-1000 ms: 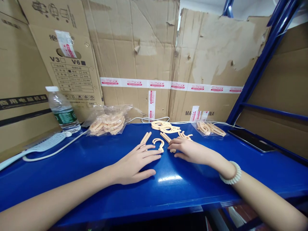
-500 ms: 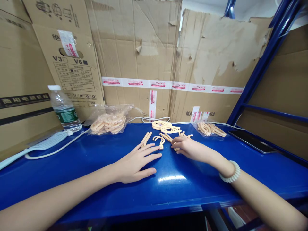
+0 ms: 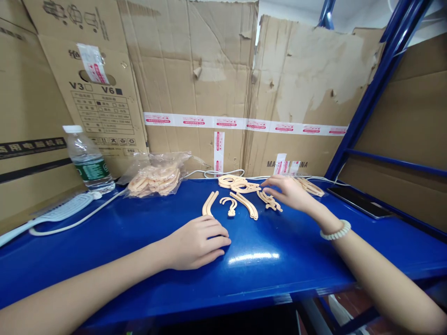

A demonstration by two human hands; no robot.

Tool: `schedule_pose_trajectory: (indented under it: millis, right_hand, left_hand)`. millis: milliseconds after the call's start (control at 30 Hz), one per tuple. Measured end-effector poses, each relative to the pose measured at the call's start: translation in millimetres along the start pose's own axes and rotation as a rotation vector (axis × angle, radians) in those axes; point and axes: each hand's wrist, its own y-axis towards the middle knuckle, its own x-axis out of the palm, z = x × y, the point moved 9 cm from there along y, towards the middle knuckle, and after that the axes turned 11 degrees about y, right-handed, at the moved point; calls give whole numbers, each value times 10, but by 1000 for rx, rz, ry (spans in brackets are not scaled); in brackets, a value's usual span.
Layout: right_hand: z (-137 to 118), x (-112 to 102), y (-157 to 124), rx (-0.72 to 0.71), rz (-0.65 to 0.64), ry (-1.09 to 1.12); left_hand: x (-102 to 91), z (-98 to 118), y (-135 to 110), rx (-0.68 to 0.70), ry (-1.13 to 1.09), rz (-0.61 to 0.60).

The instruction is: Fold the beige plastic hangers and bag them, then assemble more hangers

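My left hand [image 3: 199, 243] rests palm down on the blue tabletop, fingers loosely bent and slightly apart, holding nothing. Just beyond it lie a pair of curved beige strips [image 3: 210, 203] and some beige hook-shaped pieces [image 3: 229, 204]. My right hand [image 3: 289, 191] hovers farther right with fingers apart and no object visible in it. Its fingertips are close to a stack of flat beige pieces with oval openings [image 3: 240, 185]. Beneath and in front of that hand is a cluster of small curved beige pieces [image 3: 269, 202]. A second set of curved strips [image 3: 245, 204] lies between the hands.
A clear bag of beige pieces [image 3: 155, 179] lies back left, near a water bottle [image 3: 91, 163] and a pale blue hairbrush [image 3: 66, 207]. Another bagged bundle [image 3: 310, 187] is behind my right hand. A dark phone [image 3: 359, 202] lies at right. Cardboard [image 3: 195, 83] stands behind.
My right hand has lifted off the small pieces and moved back and to the right, uncovering them and the right-hand strips. My left hand has drawn back slightly, its fingers more bent.
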Motion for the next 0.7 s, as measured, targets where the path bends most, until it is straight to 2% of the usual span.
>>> schedule_pose_trajectory:
  millis: [133, 233, 467, 700]
  right_hand:
    - [257, -139, 2, 94, 69, -43]
    - [348, -126, 1, 134, 60, -60]
    - [378, 121, 96, 120, -25, -38]
    - [482, 469, 437, 106, -198, 10]
  left_hand:
    - [-9, 8, 0, 4, 4, -4]
    - [-26, 9, -1, 5, -3, 4]
    - [5, -16, -33, -10, -22, 1]
    - [18, -24, -39, -15, -20, -7]
